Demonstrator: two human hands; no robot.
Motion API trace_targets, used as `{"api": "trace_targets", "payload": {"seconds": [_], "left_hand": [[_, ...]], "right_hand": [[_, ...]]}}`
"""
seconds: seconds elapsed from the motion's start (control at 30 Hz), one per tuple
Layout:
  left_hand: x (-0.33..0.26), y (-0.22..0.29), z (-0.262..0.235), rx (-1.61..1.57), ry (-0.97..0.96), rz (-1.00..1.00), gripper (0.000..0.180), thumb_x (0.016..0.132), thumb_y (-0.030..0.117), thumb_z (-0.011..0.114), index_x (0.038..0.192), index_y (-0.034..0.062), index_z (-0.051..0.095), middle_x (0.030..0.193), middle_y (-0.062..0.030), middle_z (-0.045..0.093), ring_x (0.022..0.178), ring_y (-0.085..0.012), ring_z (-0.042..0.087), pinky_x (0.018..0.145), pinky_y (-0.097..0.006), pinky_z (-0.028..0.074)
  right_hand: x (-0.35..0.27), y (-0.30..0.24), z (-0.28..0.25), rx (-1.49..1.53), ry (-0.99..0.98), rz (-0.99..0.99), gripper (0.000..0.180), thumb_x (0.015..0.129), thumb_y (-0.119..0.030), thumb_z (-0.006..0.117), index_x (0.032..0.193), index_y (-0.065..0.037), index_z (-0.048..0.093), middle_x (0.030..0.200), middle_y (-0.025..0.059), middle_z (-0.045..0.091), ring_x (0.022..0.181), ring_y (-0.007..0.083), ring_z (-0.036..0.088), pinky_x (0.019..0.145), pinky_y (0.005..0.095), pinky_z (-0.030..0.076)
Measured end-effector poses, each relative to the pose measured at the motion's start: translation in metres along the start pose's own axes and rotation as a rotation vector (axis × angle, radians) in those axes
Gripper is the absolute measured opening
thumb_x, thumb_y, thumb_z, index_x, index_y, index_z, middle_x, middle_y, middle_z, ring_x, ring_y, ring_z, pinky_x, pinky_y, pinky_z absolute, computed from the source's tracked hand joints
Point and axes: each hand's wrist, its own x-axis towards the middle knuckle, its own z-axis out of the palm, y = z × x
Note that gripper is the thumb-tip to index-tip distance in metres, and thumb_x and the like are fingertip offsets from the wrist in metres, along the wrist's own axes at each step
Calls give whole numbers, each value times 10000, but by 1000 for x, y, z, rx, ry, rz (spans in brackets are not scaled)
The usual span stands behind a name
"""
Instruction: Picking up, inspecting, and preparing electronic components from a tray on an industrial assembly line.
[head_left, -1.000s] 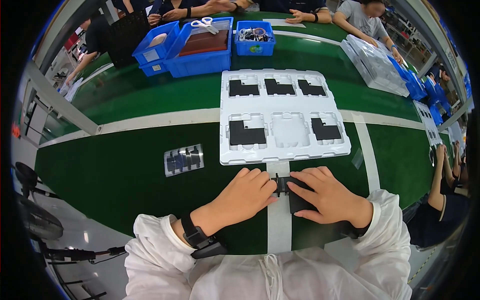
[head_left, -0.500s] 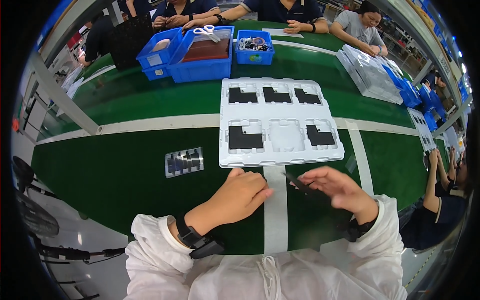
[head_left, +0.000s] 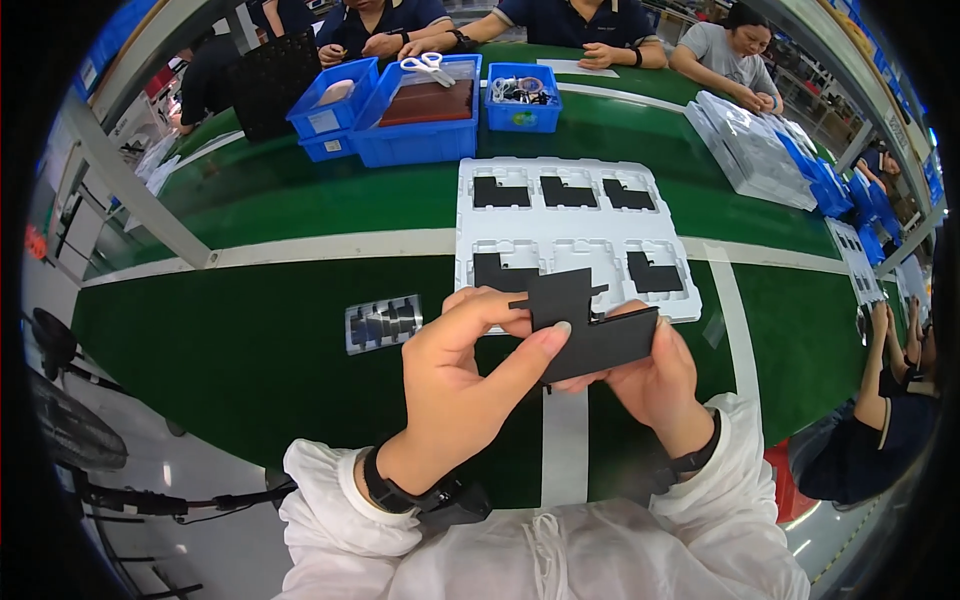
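A black L-shaped flat part (head_left: 590, 340) with small tabs at its edges is held up between my two hands. My left hand (head_left: 470, 360) pinches its left side, thumb on the face and fingers behind. My right hand (head_left: 660, 375) grips its right end, with the thumb at the edge and the other fingers underneath. Just beyond lies a white plastic tray (head_left: 560, 222) with moulded pockets. Similar black L-shaped parts (head_left: 655, 272) sit in several pockets. The front middle pocket is partly hidden by the held part.
Left of my hands lies a clear sheet with black strips (head_left: 384, 324). Blue bins (head_left: 418, 142) stand at the back, one with white scissors (head_left: 428, 68) on top. Stacked clear trays (head_left: 750, 150) are at the right. Other people sit around the green table (head_left: 250, 380).
Both hands have come together and risen. The black part, edge-on in my right hand before, now faces up with both hands on it. The view has shifted slightly.
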Motion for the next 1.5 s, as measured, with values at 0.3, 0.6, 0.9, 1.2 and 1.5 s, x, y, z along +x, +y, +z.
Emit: {"api": "trace_targets", "payload": {"seconds": [0.3,0.6,0.9,1.2,1.5], "left_hand": [[-5,-5,5,-43,46,103,164,693,-5,664,840,-20,593,782,-67,612,721,-133,536,740,-273,374],[-8,3,14,-383,-52,-265,187,854,133,529,954,-24,549,880,-59,601,792,-85,535,708,-219,419],[-6,-7,-2,-498,-215,-275,178,873,147,496,958,-6,526,885,-53,598,810,-93,546,739,-229,432],[-10,-8,-1,-351,-290,-231,180,859,127,518,975,-10,528,888,-48,595,816,-77,531,734,-229,426],[-15,-14,-4,-486,-371,-184,176,868,122,493,975,-16,517,910,-57,591,824,-93,539,742,-243,433]], "right_hand": [[-5,-3,15,-432,180,-256,267,910,-154,372,897,76,506,783,159,618,711,185,605,646,279,483],[1,-4,30,-629,211,-260,199,886,-100,422,879,79,509,759,124,628,625,155,610,567,238,474],[25,-59,32,-995,85,-345,82,723,-44,612,765,11,569,631,91,544,508,188,505,453,264,379],[27,-63,44,-1208,-47,-368,98,632,51,592,714,4,567,666,83,568,590,191,531,531,268,398],[25,-60,46,-1169,-87,-410,94,654,36,585,711,-18,533,653,84,519,570,239,495,478,302,377]]}}
